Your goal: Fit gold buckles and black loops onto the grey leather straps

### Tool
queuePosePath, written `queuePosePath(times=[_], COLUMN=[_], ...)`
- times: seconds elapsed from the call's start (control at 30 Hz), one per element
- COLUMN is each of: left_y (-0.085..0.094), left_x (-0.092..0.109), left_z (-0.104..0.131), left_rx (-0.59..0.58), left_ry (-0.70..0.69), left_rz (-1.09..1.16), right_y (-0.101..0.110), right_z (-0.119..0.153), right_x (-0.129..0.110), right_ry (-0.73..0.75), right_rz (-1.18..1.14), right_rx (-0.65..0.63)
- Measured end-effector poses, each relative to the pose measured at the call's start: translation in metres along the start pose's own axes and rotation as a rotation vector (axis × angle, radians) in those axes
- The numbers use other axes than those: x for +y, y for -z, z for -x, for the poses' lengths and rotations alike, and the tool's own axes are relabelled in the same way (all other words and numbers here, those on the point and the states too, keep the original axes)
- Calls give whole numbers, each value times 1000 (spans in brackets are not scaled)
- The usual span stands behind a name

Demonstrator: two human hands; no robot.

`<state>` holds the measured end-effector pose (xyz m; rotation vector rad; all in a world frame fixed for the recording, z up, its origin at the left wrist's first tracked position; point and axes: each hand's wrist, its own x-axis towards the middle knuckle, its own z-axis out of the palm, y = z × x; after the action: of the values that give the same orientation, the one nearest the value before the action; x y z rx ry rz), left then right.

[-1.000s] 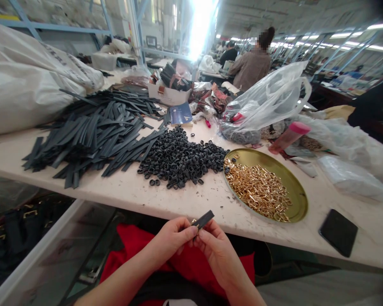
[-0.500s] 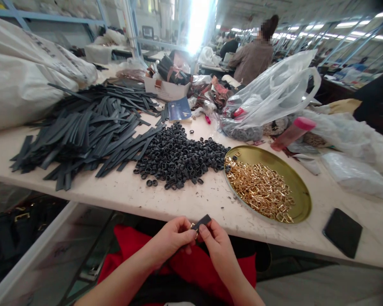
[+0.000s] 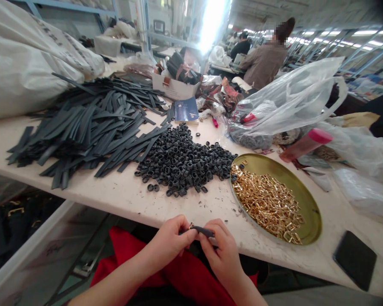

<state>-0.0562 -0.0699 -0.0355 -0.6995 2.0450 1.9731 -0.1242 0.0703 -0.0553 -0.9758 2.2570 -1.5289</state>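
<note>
Just in front of the table's near edge, a short dark strap [image 3: 204, 231] with a small gold buckle [image 3: 192, 225] at one end is held between both hands. My left hand [image 3: 172, 238] is closed, pinching the buckle end between thumb and fingers. My right hand [image 3: 221, 246] is closed round the other end, which looks bent over; the fingers hide part of it. Beyond them lies a heap of small dark loops [image 3: 185, 165]. To its right, a round gold-coloured tray [image 3: 311, 212] holds many gold buckles [image 3: 268, 204].
Many dark strips [image 3: 92, 123] are piled on the left of the table. A phone-like black slab [image 3: 355, 259] lies near the right edge. Behind are a blue booklet [image 3: 187, 109], a clear plastic bag [image 3: 293, 102] and a pink-capped bottle [image 3: 306, 144]. Another person [image 3: 264, 63] is farther back.
The strap has turned from slanting upward to lying nearly level, and my right fingers have folded further round its end. The whole view has shifted slightly.
</note>
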Motion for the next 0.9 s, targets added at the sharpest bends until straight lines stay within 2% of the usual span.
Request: queuePosePath(times=[0.07, 0.13, 0.27, 0.37, 0.5, 0.63, 0.73, 0.83, 0.9], left_y=[2, 4, 8, 10, 8, 2, -2, -4, -4], left_x=[-2, -3, 1, 7, 9, -1, -9, -9, -6], left_z=[-4, -7, -9, -9, -9, -8, -5, 1, 5], left_rx=[46, 57, -18, -30, 6, 50, 107, 150, 91], left_ry=[-8, -6, 45, 94, 119, 69, -12, -86, -70], left_rz=[-76, -112, -41, 5, 31, -4, -135, -273, -270], right_y=[-2, -6, -11, -11, -13, -15, -13, -9, -6], right_z=[-3, -8, -17, -22, -21, -11, -5, -1, 0], right_x=[3, 6, 5, 3, 3, 5, 4, 2, 1], right_ry=[-16, -152, -476, -566, -516, -331, -187, -228, -338], right_rz=[-7, -102, -450, -582, -477, -152, 46, 43, -72], right_rx=[-10, -18, -93, -128, -101, -4, 18, 4, -56])
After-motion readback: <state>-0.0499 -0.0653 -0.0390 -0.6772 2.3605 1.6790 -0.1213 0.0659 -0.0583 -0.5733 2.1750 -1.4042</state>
